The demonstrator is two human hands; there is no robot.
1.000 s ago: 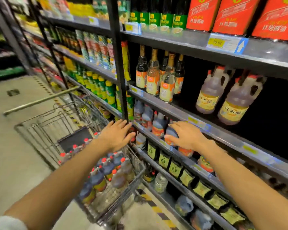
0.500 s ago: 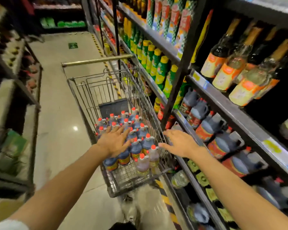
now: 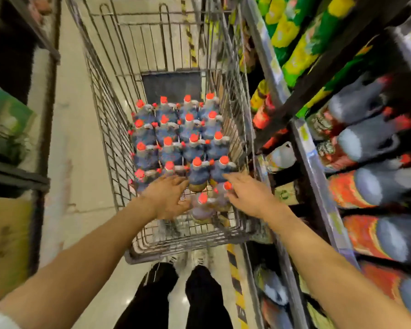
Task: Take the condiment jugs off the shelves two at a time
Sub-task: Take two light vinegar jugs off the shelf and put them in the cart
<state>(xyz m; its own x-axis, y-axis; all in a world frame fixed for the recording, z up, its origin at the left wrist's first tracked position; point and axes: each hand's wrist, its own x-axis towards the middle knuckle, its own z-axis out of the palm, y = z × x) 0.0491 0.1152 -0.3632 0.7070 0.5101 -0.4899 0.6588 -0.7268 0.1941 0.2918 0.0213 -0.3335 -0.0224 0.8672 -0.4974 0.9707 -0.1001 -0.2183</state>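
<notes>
Several dark condiment jugs with red caps [image 3: 176,138] stand in rows inside the wire shopping cart [image 3: 188,243]. Two paler jugs [image 3: 203,207] sit at the cart's near end, between my hands. My left hand [image 3: 167,198] hovers over the near left of the cart, fingers spread and holding nothing. My right hand [image 3: 249,195] is over the near right corner, fingers stretched toward the jugs, also holding nothing. More jugs with red labels [image 3: 365,143] lie blurred on the shelves at the right.
The shelf rack [image 3: 311,162] runs close along the cart's right side, with green and yellow bottles [image 3: 294,43] higher up. Another rack with boxes [image 3: 7,129] stands to the left across the aisle floor [image 3: 76,138]. My legs [image 3: 176,298] are below the cart.
The view has swung from the shelf down into the cart. Both hands have left the shelf jugs and moved left, over the cart's near end.
</notes>
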